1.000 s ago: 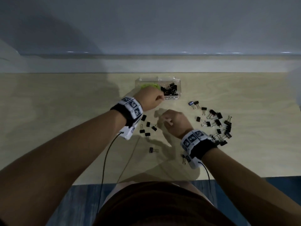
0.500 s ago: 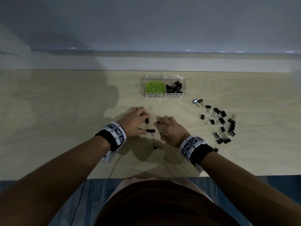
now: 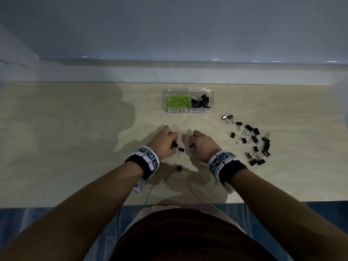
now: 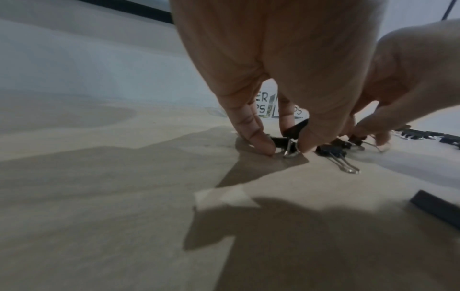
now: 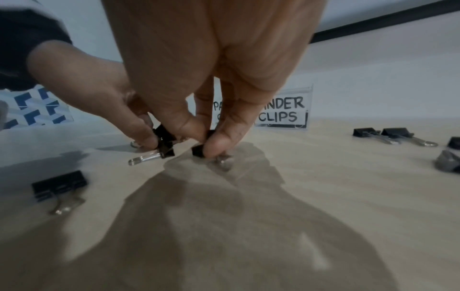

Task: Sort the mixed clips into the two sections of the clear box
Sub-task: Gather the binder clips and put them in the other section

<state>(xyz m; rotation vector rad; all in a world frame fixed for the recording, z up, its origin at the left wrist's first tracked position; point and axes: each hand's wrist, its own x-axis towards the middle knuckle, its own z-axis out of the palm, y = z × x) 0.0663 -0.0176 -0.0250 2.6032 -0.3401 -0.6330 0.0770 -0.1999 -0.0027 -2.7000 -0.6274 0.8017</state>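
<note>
The clear box point(image 3: 188, 89) stands at the back of the table, green paper clips point(image 3: 178, 101) in its left section and black binder clips point(image 3: 200, 101) in its right. In front of it my left hand point(image 3: 165, 143) pinches a black binder clip point(image 4: 286, 144) against the table, with a second clip point(image 4: 297, 128) held in the fingers. My right hand point(image 3: 199, 145) pinches another binder clip point(image 5: 200, 150) on the tabletop. One loose clip point(image 3: 180, 151) lies between the hands, another point(image 3: 179, 168) nearer me.
Several black binder clips point(image 3: 252, 142) lie scattered to the right of my right hand. Cables run from both wristbands over the table's front edge point(image 3: 94, 204). A wall ledge point(image 3: 169, 72) runs behind the box.
My left hand came back from the box to the loose clips near me. Both hands have closed on binder clips on the table.
</note>
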